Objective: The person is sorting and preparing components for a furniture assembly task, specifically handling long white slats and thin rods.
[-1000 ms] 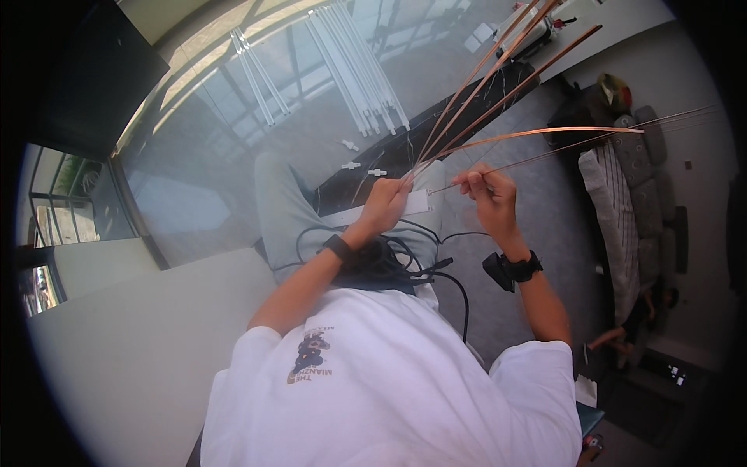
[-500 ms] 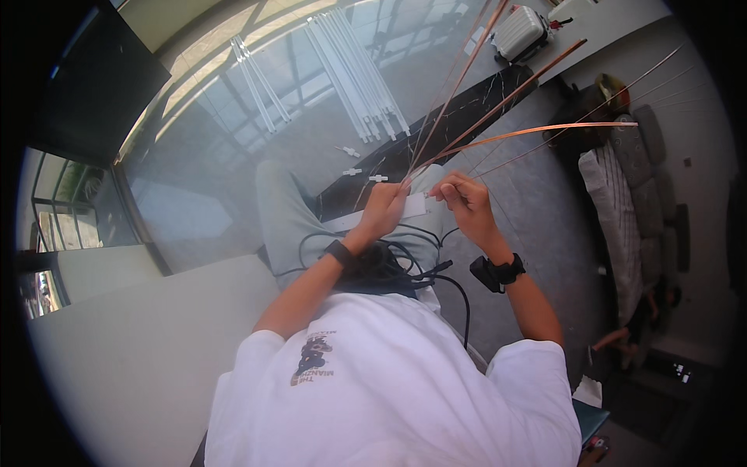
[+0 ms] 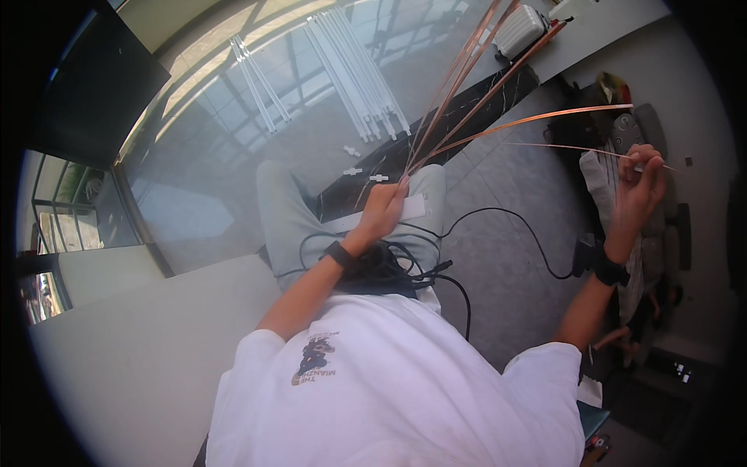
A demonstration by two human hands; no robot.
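Nearest is the white shirt (image 3: pixel 405 373) of the person, who is seated. On the lap lies a tangle of black cables (image 3: pixel 389 268), and one thin cable goes out from it to the black device (image 3: pixel 587 257) on the right wrist. A dark band (image 3: pixel 338 253) is around the left wrist. A bit farther, a white plate (image 3: pixel 416 206) lies across the thighs; its right end, with small marks, shows beside the left hand (image 3: pixel 381 206).

The left hand is closed around the lower ends of the copper strips (image 3: pixel 537 118), above the plate. From this grip the strips open like a fan, up and to the right, and one bends in a low arc. The right hand (image 3: pixel 640 187) is stretched far to the right, in front of the sofa (image 3: pixel 650 206), its fingertips pinching a thin strip (image 3: pixel 556 146). The other end of this strip points back toward the bunch, apart from it.

Beyond the knees, three white connectors (image 3: pixel 379 178) lie near the edge of the glossy grey surface (image 3: pixel 226 156), where a dark veined band runs. Farther, white tubes (image 3: pixel 354 74) lie on this surface in two groups, the wider one reaching this edge. A white suitcase (image 3: pixel 520 33) stands past the far end of the veined band.
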